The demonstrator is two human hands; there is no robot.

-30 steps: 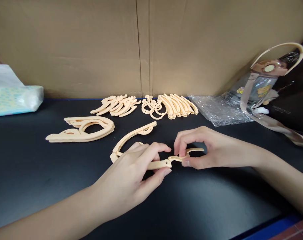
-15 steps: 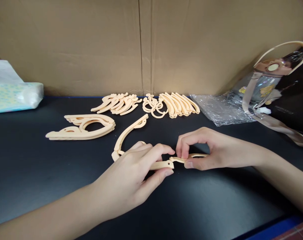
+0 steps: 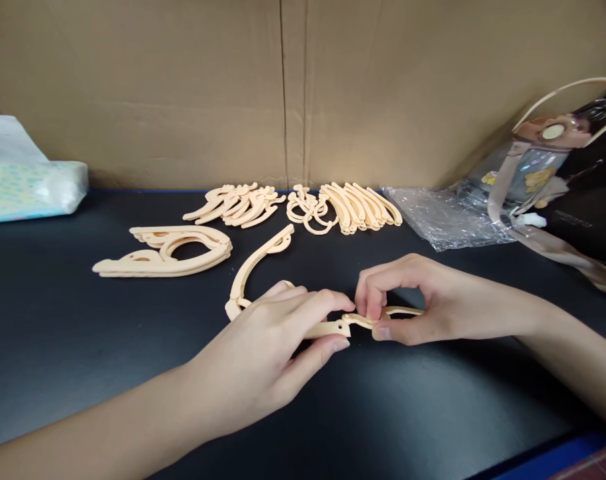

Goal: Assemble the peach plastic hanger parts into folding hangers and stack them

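Presently, the left hand (image 3: 277, 343) is pinching a holed strip (image 3: 327, 329); the right hand (image 3: 445, 303), pinching a curved piece (image 3: 359, 322), is aligning its length sideways, right of the hole.

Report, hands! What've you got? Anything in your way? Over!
Bare left hand holding narrow, holed cream plastic strip. Bare right hand pinching slim, wavy cream plastic piece; ends close, contact unclear. In the way: fingers, hiding much of both.
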